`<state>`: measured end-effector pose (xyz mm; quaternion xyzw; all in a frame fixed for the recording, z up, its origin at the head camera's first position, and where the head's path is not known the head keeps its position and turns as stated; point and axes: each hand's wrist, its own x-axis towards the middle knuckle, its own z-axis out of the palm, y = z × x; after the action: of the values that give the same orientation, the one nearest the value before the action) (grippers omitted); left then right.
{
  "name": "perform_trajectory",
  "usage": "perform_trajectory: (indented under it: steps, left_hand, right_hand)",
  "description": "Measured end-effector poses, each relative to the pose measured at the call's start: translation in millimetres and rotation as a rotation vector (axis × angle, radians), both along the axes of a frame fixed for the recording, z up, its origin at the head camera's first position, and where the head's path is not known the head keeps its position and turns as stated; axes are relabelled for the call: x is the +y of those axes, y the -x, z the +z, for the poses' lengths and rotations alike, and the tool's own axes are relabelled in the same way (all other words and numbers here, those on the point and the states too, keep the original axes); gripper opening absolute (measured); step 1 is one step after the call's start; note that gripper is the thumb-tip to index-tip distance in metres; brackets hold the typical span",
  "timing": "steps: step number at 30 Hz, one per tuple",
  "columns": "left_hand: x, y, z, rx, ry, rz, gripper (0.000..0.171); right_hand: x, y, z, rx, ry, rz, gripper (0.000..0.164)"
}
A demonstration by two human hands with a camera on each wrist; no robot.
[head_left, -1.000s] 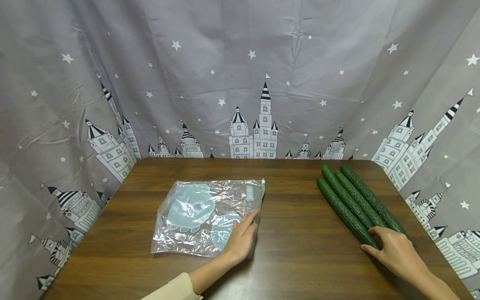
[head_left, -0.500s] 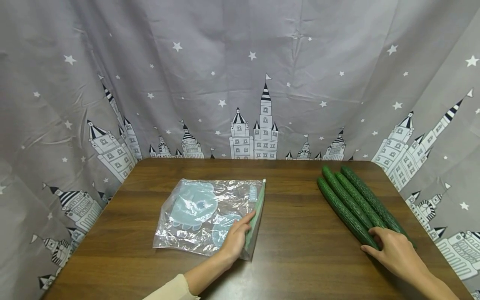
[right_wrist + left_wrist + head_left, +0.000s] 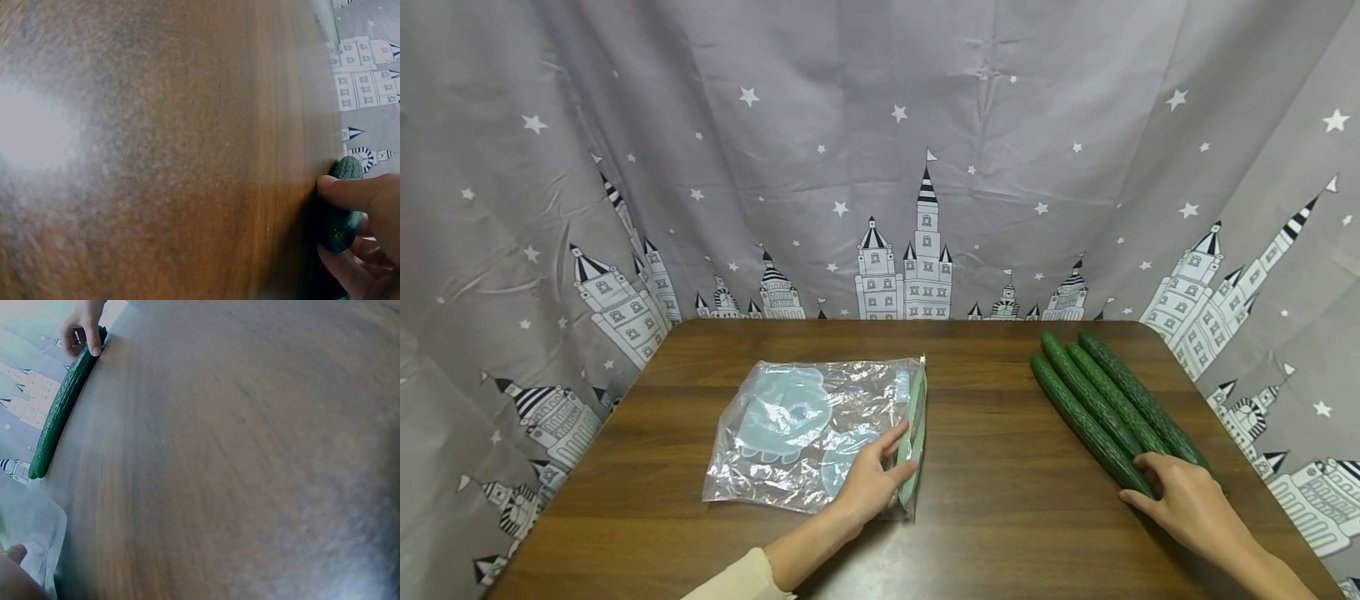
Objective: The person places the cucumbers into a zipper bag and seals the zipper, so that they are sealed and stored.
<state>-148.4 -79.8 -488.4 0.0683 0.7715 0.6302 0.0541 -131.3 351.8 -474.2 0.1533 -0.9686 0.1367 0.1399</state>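
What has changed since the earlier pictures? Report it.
The bag has its green edge turned more into view, and the left hand has spread thumb and index finger wider apart at it. The right hand still grips the leftmost cucumber; the other cucumbers stayed put.

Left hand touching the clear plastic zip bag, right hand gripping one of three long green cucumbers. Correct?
No, the count is wrong: the head view shows four long green cucumbers. The rest stands: left hand touching the clear plastic zip bag, right hand gripping one.
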Motion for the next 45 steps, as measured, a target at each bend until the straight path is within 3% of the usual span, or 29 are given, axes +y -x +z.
perform_trajectory:
  steps: [8,15,20,29,33,38,45]
  left_hand:
    - [3,-1.5,3.5,0.004,0.008,0.065,0.055]
    - [5,0.2,3.6,-0.002,0.001,0.085,0.046]
    - [7,0.6,0.7,0.02,0.078,0.098,0.062]
    - [12,-1.3,3.8,0.273,0.336,0.167,0.082]
    - [14,-1.4,7.4,0.343,0.387,0.189,0.09]
    - [15,-2.3,9.3,0.356,0.443,0.218,0.099]
    - [16,-2.9,10.4,0.365,0.492,0.245,0.101]
  right_hand:
    - [-3,-4.5,4.0,-0.056,0.024,0.001,0.036]
    - [3,-6.7,12.0,-0.171,0.199,-0.017,0.033]
    - [2,-8.0,21.1,-0.249,0.328,-0.021,0.038]
    - [0,1.6,32.2,-0.22,0.412,-0.016,0.04]
    - [1,10.8,38.2,-0.228,0.449,0.038,0.038]
    - [1,25.1,49.9,-0.224,0.46,0.16,0.034]
    - [-7,39.2,67.8,-0.372,0.536,0.268,0.034]
